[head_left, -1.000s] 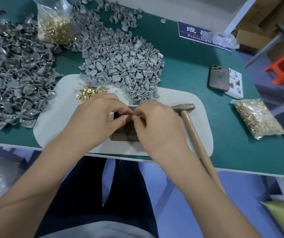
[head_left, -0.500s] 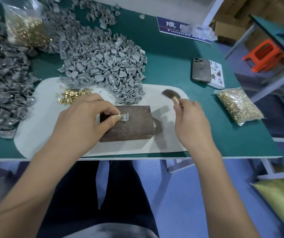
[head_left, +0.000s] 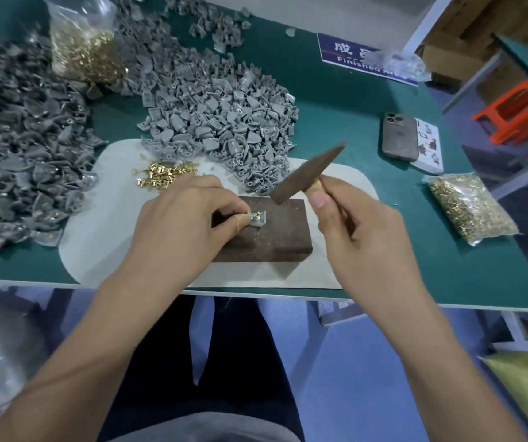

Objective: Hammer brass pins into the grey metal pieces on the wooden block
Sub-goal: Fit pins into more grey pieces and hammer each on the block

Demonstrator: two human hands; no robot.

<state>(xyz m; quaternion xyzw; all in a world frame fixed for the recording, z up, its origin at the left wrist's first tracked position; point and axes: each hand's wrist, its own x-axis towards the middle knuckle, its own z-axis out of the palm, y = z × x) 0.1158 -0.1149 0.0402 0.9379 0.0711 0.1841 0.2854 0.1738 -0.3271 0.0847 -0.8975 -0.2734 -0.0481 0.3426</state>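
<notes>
Blue sign (head_left: 345,55) on bench — "Finished", Chinese characters "成" partly covered

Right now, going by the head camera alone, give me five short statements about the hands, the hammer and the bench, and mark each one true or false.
1. The left hand pinches a grey metal piece on the wooden block. True.
2. The hammer lies flat on the white mat. False: the right hand grips it, head raised over the block.
3. A brass pin sits in the held piece. True.
4. The phone lies on the block. False: it lies on the green table, far right.
5. Loose brass pins lie on the mat beyond the left hand. True.
</notes>
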